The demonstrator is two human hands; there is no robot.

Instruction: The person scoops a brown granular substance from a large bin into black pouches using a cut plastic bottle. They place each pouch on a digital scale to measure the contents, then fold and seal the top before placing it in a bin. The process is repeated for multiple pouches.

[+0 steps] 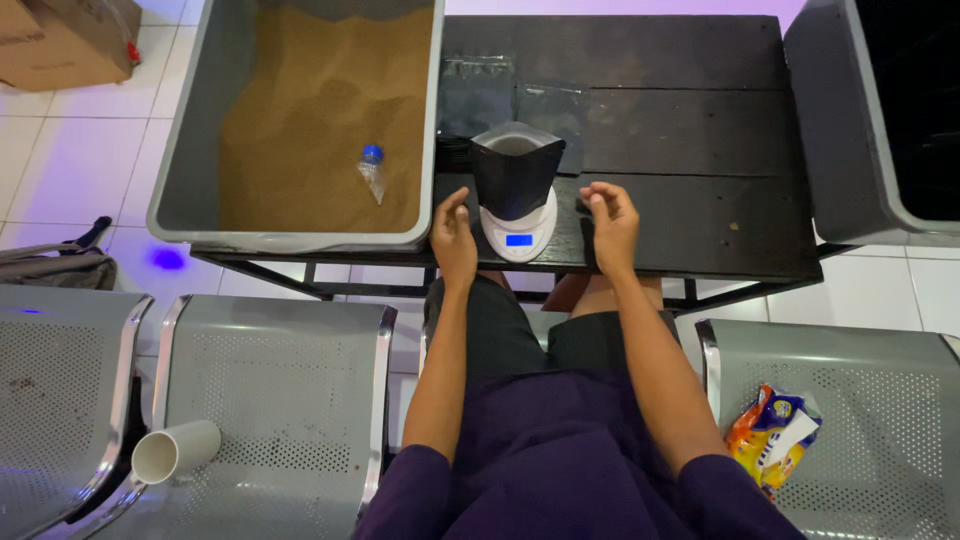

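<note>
A black stand-up pouch [516, 172] stands open-topped on a small white digital scale [520, 238] with a lit blue display, at the near edge of a dark wooden table [690, 130]. My left hand [454, 238] rests on the table edge just left of the scale, fingers loosely apart, holding nothing. My right hand [610, 220] hovers just right of the scale, fingers curled, with nothing visible in it. Neither hand touches the pouch.
A large grey bin [190, 130] of brown granules [320, 110] sits at the left, with a cut plastic bottle scoop [373, 172] lying in it. Flat black pouches [510, 100] lie behind the scale. Another grey bin [850, 120] stands right. Metal bench seats hold a white cup [175, 451] and a snack bag [772, 430].
</note>
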